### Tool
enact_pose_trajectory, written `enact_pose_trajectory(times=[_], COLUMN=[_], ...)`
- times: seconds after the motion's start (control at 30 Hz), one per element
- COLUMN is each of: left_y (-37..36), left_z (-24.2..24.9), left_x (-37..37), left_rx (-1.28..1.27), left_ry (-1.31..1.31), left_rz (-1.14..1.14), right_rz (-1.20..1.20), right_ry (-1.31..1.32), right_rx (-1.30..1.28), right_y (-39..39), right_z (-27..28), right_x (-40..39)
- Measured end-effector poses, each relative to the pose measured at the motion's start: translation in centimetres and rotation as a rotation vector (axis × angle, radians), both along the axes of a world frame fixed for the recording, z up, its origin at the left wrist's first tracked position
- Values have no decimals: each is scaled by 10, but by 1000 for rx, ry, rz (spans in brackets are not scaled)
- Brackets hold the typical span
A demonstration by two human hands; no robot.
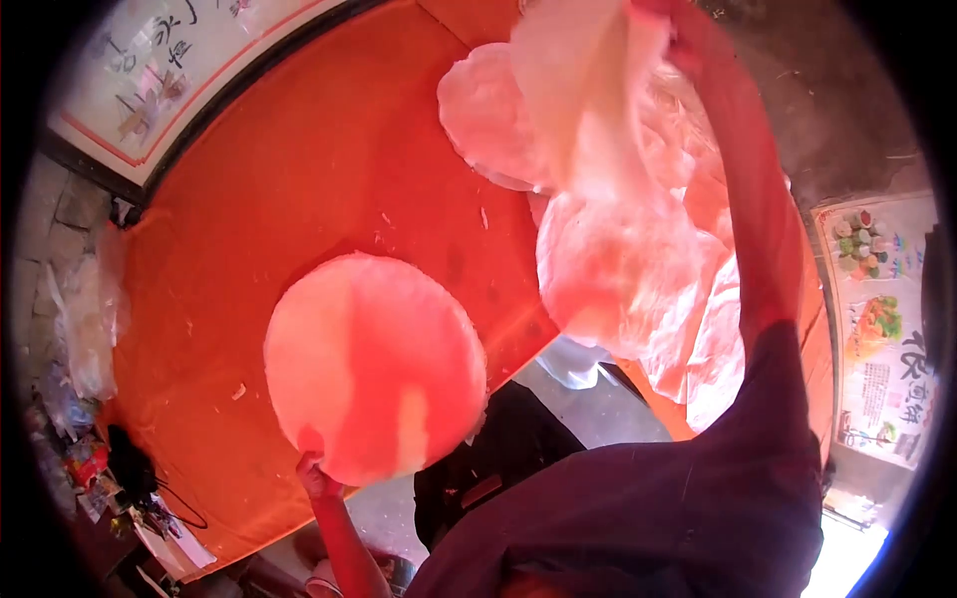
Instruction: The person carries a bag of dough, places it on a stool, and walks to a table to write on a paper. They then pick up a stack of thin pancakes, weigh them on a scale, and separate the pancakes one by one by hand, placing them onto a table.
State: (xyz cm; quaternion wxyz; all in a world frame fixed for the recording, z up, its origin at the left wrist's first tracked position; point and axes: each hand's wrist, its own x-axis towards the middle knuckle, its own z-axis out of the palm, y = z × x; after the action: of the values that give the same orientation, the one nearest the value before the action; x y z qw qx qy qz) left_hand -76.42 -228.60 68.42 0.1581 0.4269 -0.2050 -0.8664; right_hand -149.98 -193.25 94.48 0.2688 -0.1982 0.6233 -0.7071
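Observation:
A round stack of thin pancakes (374,369) lies near the front edge of the orange table. My left hand (317,476) is closed on its lower left rim, the thumb on top. My right arm reaches far up to the right. There my right hand (680,32), blurred and partly cut by the frame's edge, grips a thin pancake (583,100) that hangs down in loose folds. Beneath it are spread more pancakes (618,269), overlapping and wrinkled, and another round pancake (488,115) lies at their left.
Orange cloth (209,329) covers the table, with small crumbs on it. A framed board with writing (150,80) stands at the back left. Plastic bags (85,319) and clutter sit along the left side. A printed poster (882,329) is at the right.

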Motion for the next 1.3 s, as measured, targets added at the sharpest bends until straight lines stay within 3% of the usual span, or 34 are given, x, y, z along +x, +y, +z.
enact_pose_trajectory(times=[0.07, 0.13, 0.27, 0.33, 0.4, 0.57, 0.67, 0.9, 0.97, 1.2, 1.3], left_y=[3, 8, 4, 11, 17, 41, 47, 40, 40, 35, 42], left_z=[4, 15, 5, 26, 49, 100, 105, 92, 91, 84, 97], left_x=[-4, -13, -1, -8, -17, -59, -80, -58, -63, -63, -79], left_rx=[-14, -18, 27, 18, -47, -491, -588, -426, -373, -415, -455], left_ry=[-2, 33, 75, 135, 156, 68, -44, 47, 44, -34, -49], left_rz=[11, 0, 33, -10, -36, -185, -251, -186, -169, -154, -134], right_rz=[-95, -129, -342, -409, -348, 359, 610, 454, 468, 637, 535], right_ry=[102, 148, 113, 62, 36, 88, 267, 216, 315, 210, 398], right_rx=[-91, -159, -52, 71, 159, 206, 174, 337, 497, 400, 375], right_y=[-33, -35, -9, -10, -32, -134, -177, -185, -194, -198, -199], right_z=[47, 58, -20, -91, -150, -198, -212, -181, -187, -169, -170], right_x=[-20, -52, -73, -32, 57, 352, 454, 489, 503, 528, 537])
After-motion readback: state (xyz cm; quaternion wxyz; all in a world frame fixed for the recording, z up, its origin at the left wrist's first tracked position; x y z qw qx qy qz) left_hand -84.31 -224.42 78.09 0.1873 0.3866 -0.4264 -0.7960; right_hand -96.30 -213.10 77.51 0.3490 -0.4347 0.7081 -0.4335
